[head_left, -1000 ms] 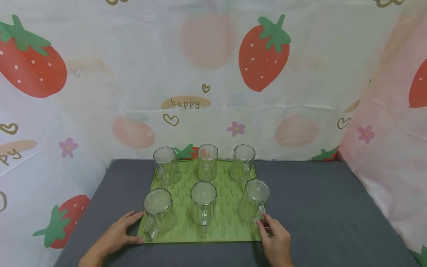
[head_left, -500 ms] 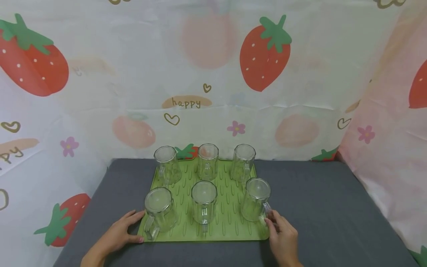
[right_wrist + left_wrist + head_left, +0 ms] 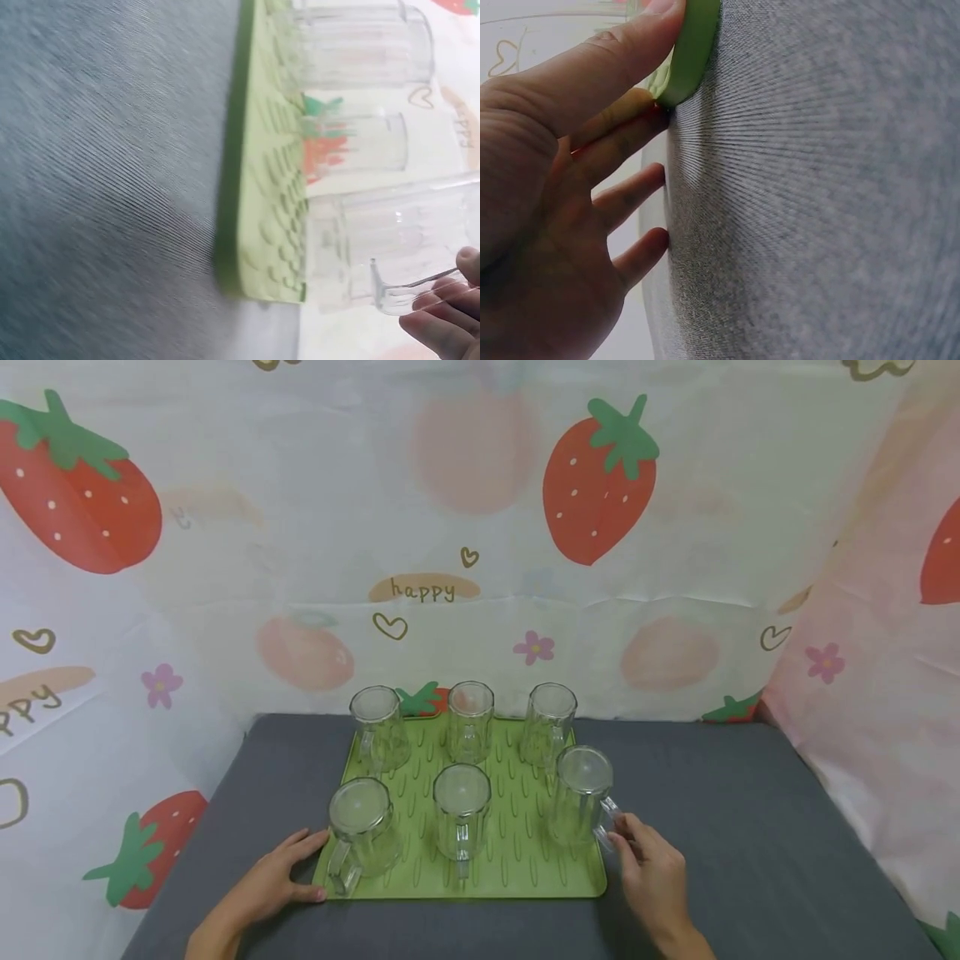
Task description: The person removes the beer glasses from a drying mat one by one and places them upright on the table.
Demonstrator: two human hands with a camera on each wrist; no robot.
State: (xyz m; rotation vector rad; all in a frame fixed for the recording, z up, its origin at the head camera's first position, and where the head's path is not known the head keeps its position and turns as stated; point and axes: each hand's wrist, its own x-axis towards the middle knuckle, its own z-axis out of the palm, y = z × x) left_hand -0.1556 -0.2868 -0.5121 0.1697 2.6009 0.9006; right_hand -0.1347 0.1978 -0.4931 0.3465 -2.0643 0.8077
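Note:
Near the front right corner of a green draining tray [image 3: 510,887], my right hand [image 3: 654,875] pinches the handle of an upside-down clear glass mug [image 3: 583,802]. In the right wrist view the fingers [image 3: 442,330] and thumb are at that handle, and the rim of the mug [image 3: 390,240] is close over the ribbed tray [image 3: 262,210]. My left hand [image 3: 264,878] rests at the tray's front left corner, thumb on the front edge, fingers spread along the side. The left wrist view shows its thumb [image 3: 600,64] against the green edge [image 3: 694,56].
Two more inverted mugs, a left one [image 3: 365,827] and a middle one [image 3: 461,814], stand in the front row. Three others, among them a back middle mug [image 3: 470,722], form the back row. Grey cloth [image 3: 712,827] covers the table; a strawberry-print curtain [image 3: 480,527] hangs behind.
My right hand has moved right and slightly away with the front right mug, which has shifted the same way and risen a little in view. The left hand keeps its place at the tray corner.

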